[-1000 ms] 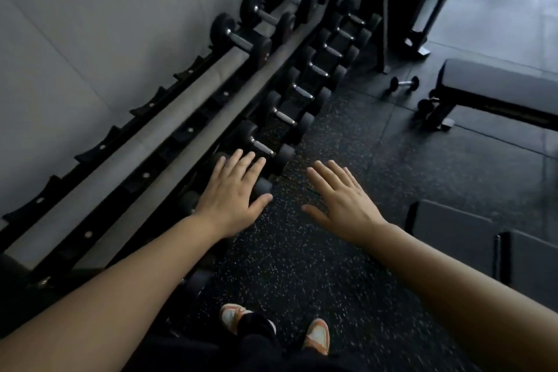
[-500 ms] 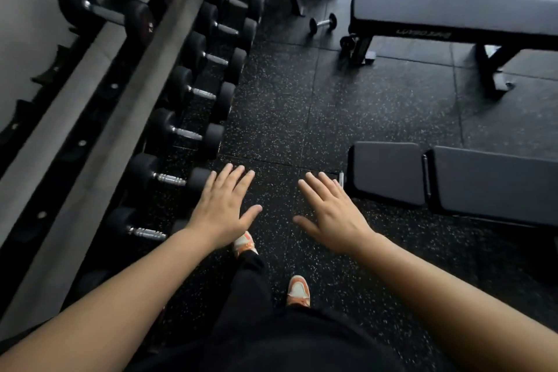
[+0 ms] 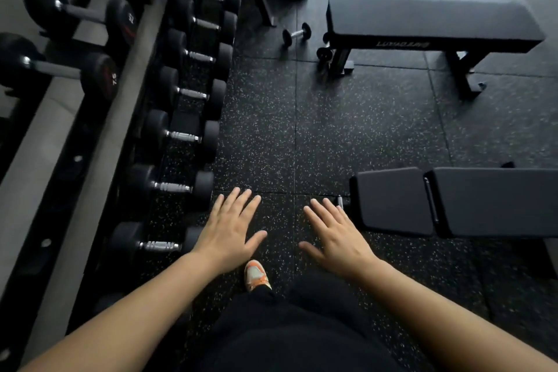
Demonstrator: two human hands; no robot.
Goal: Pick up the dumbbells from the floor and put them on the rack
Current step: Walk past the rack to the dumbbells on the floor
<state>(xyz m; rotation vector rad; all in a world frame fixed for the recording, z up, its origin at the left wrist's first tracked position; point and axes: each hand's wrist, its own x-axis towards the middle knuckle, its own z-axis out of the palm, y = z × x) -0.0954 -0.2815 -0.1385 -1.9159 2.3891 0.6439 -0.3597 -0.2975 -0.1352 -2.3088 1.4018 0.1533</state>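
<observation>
Both hands are out in front, palms down, holding nothing: the left hand (image 3: 231, 229) with fingers spread above the speckled rubber floor (image 3: 332, 130), the right hand (image 3: 335, 235) spread the same way beside it. Down the left runs a row of dumbbells (image 3: 178, 136) lying side by side on the floor along the foot of the rack (image 3: 90, 142) — black, blocky rubber heads, short ridged chrome handles. The left hand's little finger sits over the near head of the closest one in view. Further off, one small dumbbell (image 3: 296, 34) lies alone on the floor, just beside the flat bench (image 3: 428, 24); round black heads, thin bright handle. Up on the rack, bigger ones (image 3: 57, 66) rest already, with red markings and white numbers on their end faces (one looks like 26, though blurred). The bench's edge carries pale lettering, upside down from here, too soft to read. An adjustable bench (image 3: 459, 202) lies at the right, and an orange-and-white shoe (image 3: 256, 275) shows below the hands.
</observation>
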